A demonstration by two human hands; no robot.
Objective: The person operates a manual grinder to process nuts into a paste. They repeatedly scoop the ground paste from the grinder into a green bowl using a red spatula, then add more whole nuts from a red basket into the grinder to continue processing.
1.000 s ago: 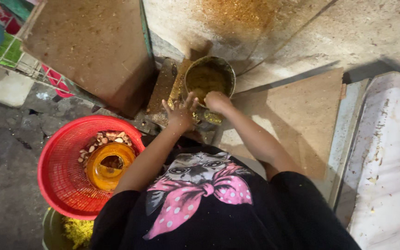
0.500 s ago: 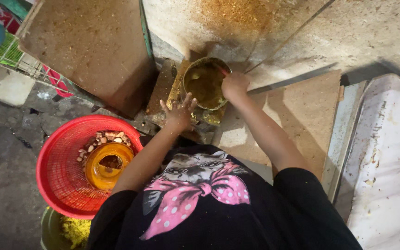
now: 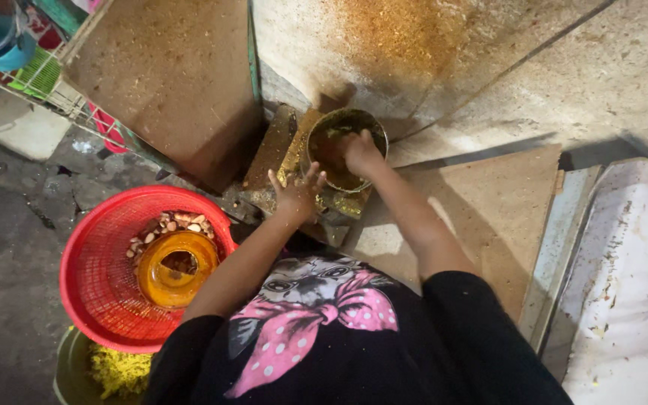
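A round metal hopper (image 3: 376, 132), caked with yellow-brown paste, sits on top of a grimy grinding machine (image 3: 288, 154). My right hand (image 3: 359, 152) reaches down into the hopper, its fingers in the paste; whether it grips anything is hidden. My left hand (image 3: 295, 191) rests on the machine just left of the hopper, fingers spread and empty. Both arms come out of black sleeves, above a black shirt with a pink bow print.
A red plastic basket (image 3: 99, 300) at lower left holds an orange bowl (image 3: 176, 268) and pale nuts. Below it a bucket (image 3: 76, 375) has yellow ground stuff. Dusty boards stand behind the machine and a white slab (image 3: 631, 300) lies at right.
My right hand has moved from the machine's front up over the rim and down into the hopper. My left hand has stayed on the machine, fingers spreading.
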